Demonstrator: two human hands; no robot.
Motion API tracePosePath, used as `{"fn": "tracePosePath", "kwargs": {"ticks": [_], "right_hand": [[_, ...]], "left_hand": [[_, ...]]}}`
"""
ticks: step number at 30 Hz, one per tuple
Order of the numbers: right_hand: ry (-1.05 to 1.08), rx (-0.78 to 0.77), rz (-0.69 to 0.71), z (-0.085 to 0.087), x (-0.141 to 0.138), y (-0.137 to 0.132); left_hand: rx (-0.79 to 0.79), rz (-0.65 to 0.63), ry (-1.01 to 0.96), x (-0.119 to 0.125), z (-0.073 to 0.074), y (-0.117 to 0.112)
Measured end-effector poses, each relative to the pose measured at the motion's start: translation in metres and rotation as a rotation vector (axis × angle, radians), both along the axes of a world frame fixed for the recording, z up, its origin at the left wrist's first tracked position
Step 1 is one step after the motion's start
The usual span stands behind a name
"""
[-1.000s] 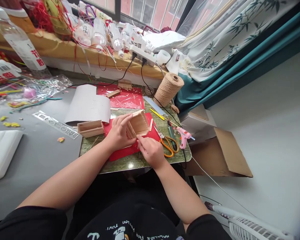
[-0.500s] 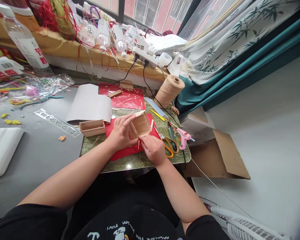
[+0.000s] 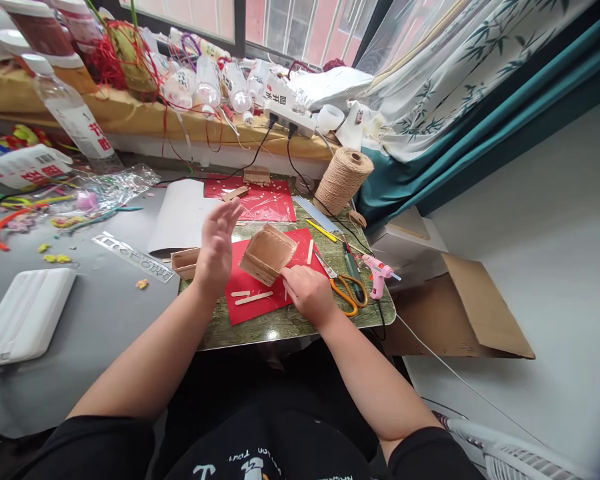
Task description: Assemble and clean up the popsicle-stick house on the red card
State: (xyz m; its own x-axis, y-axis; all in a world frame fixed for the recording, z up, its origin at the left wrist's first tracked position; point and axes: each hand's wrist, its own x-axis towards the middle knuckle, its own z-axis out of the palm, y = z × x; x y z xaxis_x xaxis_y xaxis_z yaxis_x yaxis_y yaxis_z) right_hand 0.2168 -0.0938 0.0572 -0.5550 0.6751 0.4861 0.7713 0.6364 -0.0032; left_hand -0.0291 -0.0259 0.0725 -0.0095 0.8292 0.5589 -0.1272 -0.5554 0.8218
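Note:
A small box of wooden sticks (image 3: pixel 269 253) rests tilted on a red sheet (image 3: pixel 260 293) laid over the green mat (image 3: pixel 290 323). My left hand (image 3: pixel 217 243) is lifted off it, fingers spread open, just to the box's left. My right hand (image 3: pixel 307 293) sits at the box's near right corner with its fingers curled; what they pinch is hidden. Two loose flat sticks (image 3: pixel 253 297) lie on the red sheet in front of the box. A second, lower wooden box (image 3: pixel 185 262) stands partly behind my left hand.
Orange-handled scissors (image 3: pixel 347 293), a pink glue gun (image 3: pixel 379 273) and a twine spool (image 3: pixel 343 181) lie right of the box. Curled white paper (image 3: pixel 180 213), a stencil ruler (image 3: pixel 133 253) and a white pad (image 3: pixel 25 317) are on the left. Bottles crowd the sill. A cardboard flap (image 3: pixel 470 313) hangs off the table's right.
My left hand let go of the stick box and rose with its fingers spread. The box tipped over toward the left; two loose sticks now show on the red sheet.

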Motion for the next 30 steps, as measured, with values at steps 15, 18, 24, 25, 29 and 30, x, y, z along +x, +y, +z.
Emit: {"fn": "tracePosePath", "kwargs": {"ticks": [15, 18, 24, 25, 29, 30], "right_hand": [[0.199, -0.127, 0.012, -0.026, -0.006, 0.001], [0.278, -0.15, -0.049, -0.031, -0.011, 0.0], [0.559, -0.292, -0.215, -0.029, -0.018, -0.011], [0.643, -0.362, -0.238, -0.027, -0.019, -0.013], [0.867, -0.617, -0.277, -0.017, -0.023, -0.016], [0.886, -0.65, -0.285, -0.015, -0.025, -0.015]], "left_hand": [[-0.287, -0.268, -0.506, -0.019, 0.006, 0.009], [-0.091, -0.093, -0.272, -0.008, 0.002, 0.002], [0.591, 0.132, 0.802, 0.002, -0.003, -0.011], [0.637, 0.154, 0.87, 0.004, -0.003, -0.012], [0.612, 0.234, 0.998, 0.008, -0.003, -0.013], [0.596, 0.223, 1.032, 0.009, -0.003, -0.014]]}}
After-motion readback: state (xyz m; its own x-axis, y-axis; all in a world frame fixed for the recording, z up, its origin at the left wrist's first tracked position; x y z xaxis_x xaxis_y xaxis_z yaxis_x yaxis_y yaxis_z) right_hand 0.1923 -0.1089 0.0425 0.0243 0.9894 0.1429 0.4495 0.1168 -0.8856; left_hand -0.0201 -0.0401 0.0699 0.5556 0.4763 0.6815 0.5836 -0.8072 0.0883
